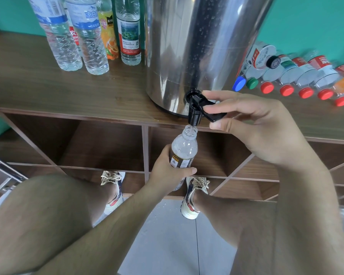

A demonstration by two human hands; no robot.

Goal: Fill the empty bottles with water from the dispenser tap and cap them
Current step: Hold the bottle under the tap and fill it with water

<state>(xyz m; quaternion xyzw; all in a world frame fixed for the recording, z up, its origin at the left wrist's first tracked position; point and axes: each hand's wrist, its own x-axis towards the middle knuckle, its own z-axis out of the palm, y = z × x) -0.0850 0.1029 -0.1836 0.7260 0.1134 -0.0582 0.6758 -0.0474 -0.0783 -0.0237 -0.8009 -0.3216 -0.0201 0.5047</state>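
Grips the uncapped bottle (184, 149) in the left hand (167, 169), just in front of the surface (48, 92) edge, mouth right under the black tap (194, 114) of the steel dispenser (197, 46). Pinches the lever (214, 114) between thumb and fingers of the right hand (256, 128).

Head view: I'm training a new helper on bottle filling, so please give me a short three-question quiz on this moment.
1. True or false: the bottle that the left hand holds under the tap is capped.
2. Which hand pinches the tap lever? A: left. B: right.
3. Fill in: most lying bottles right of the dispenser have ___ caps.
Key: 1 false; 2 B, the right hand; 3 red.
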